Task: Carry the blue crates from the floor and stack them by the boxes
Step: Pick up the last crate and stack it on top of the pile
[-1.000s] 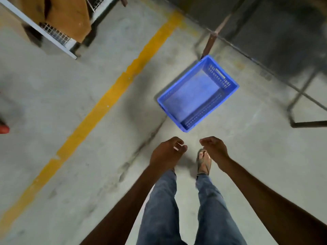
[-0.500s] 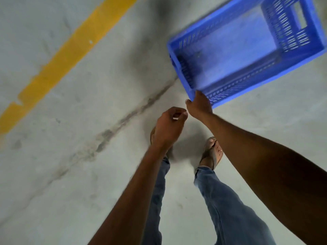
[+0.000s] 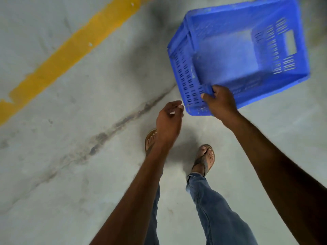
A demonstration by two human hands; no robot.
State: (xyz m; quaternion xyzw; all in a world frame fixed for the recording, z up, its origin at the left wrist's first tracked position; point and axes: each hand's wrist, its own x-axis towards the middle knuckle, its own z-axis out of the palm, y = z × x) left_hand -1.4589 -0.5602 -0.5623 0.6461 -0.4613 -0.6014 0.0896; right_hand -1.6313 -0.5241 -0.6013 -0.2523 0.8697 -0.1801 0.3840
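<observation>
We're picking up the blue crate [image 3: 230, 55]: right grip [image 3: 220, 101] is clamping its near corner, crate tilting off the floor [image 3: 70, 121] ahead of our feet [image 3: 205, 160]. Left grip [image 3: 169, 119] is hanging loosely curled, empty, just beside it; likely needing the rim next.

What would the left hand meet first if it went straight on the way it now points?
Probably the near corner of the blue crate, beside the right hand gripping its rim; depth is unclear, so the left hand could pass beneath it.
</observation>
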